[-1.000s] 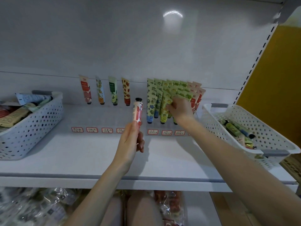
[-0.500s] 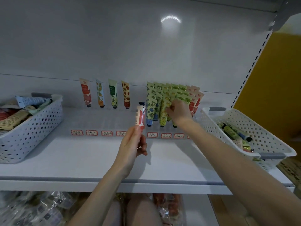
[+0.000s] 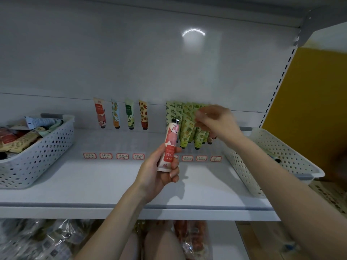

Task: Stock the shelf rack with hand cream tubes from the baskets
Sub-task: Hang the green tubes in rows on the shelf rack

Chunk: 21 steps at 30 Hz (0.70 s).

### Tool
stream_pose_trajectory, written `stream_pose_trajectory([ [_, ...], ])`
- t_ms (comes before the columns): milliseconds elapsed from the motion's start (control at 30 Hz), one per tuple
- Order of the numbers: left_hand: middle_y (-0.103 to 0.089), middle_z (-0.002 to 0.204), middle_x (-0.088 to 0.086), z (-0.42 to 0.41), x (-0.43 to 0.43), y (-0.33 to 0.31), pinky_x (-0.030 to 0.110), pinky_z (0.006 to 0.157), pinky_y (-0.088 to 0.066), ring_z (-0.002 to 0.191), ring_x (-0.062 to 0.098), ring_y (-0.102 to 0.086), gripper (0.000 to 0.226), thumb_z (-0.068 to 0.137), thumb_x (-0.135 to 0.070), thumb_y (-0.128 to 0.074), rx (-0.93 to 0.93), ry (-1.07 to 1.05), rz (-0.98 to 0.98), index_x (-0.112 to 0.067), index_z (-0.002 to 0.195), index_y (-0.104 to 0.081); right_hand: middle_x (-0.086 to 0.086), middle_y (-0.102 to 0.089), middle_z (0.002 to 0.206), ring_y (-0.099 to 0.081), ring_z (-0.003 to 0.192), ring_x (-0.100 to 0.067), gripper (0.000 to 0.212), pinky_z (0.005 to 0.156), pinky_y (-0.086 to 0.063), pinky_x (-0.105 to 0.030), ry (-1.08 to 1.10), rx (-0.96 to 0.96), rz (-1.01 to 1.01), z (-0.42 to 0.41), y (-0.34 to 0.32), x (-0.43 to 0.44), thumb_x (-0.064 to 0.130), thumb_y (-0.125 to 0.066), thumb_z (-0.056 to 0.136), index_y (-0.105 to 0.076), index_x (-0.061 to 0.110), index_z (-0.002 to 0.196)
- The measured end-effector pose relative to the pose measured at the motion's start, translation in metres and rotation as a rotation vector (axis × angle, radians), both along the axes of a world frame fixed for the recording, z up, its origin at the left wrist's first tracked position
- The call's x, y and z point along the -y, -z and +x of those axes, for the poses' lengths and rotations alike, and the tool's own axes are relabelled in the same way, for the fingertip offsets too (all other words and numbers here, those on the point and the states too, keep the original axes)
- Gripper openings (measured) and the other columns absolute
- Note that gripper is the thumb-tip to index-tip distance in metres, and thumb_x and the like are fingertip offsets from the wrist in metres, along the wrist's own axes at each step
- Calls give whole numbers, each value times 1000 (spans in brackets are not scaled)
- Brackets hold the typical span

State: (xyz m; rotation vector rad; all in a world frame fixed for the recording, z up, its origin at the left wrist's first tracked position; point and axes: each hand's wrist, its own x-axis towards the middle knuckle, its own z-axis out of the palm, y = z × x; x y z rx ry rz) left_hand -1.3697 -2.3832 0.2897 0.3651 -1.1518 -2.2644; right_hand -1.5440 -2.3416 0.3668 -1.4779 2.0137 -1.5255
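Observation:
My left hand (image 3: 159,173) grips a pink and red hand cream tube (image 3: 170,145) upright, black cap on top, in front of the shelf rack (image 3: 93,184). My right hand (image 3: 216,121), blurred, is at the tops of a dense cluster of green tubes (image 3: 185,126) standing cap down against the back panel. Whether its fingers pinch a tube is unclear. Left of the cluster stand several single tubes (image 3: 115,115), spaced apart. The left basket (image 3: 47,152) holds a pile of tubes. In the right basket (image 3: 281,156) only a dark tube end (image 3: 277,160) shows.
Red-framed price labels (image 3: 122,156) line the shelf in front of the tubes. A yellow wall (image 3: 309,100) is at the far right. Plastic-wrapped packages (image 3: 37,239) lie on the shelf below.
My right hand rose from the lower part of the green tubes to their tops. My left hand drew the pink tube nearer to me and a little right.

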Motion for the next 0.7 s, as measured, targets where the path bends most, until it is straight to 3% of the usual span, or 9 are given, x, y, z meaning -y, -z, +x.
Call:
stream_pose_trajectory([
  [100,-45,56,3,-5,-5,-2,24,44,-38,43,13,-38,46,84,-41,-42,68,111,-63,-2,103,-57,1,-69,91,-69,83,-12,27,73,-57,-26,-183,105,146,9,-3,-9,28,-65,84,-57,19,109],
  [233,-56,68,7,-3,-11,-3,25,50,-46,52,15,-51,43,81,-39,-49,159,76,-194,-4,105,-57,-5,-67,84,-67,69,-11,9,68,-58,-24,-217,277,119,7,0,-20,11,-65,82,-63,15,90],
  [367,-67,78,7,-3,-7,0,22,63,-56,65,13,-65,17,82,-13,-60,165,-284,-237,-7,98,-60,-10,-65,81,-66,60,-10,15,60,-57,-17,-127,525,25,-7,11,-34,3,-61,85,-60,-2,98],
  [467,-67,78,3,-6,2,-2,19,67,-56,74,14,-66,6,87,-8,-59,179,-515,-349,-13,86,-62,-11,-67,78,-69,63,-13,9,59,-56,-17,-162,606,81,-11,23,-48,-2,-57,85,-59,-3,94],
  [567,-66,80,0,-14,6,-8,20,71,-56,79,14,-64,11,87,-9,-60,195,-574,-518,-19,81,-62,-9,-70,86,-69,76,-15,20,69,-57,-20,-192,481,196,-16,32,-60,0,-60,84,-62,0,104],
  [700,-63,76,-2,-30,4,-15,20,69,-54,71,5,-61,20,85,-3,-61,172,-556,-706,-21,77,-62,5,-68,98,-65,88,-4,29,82,-53,-17,-156,-45,237,-18,33,-69,18,-70,80,-66,14,108],
])
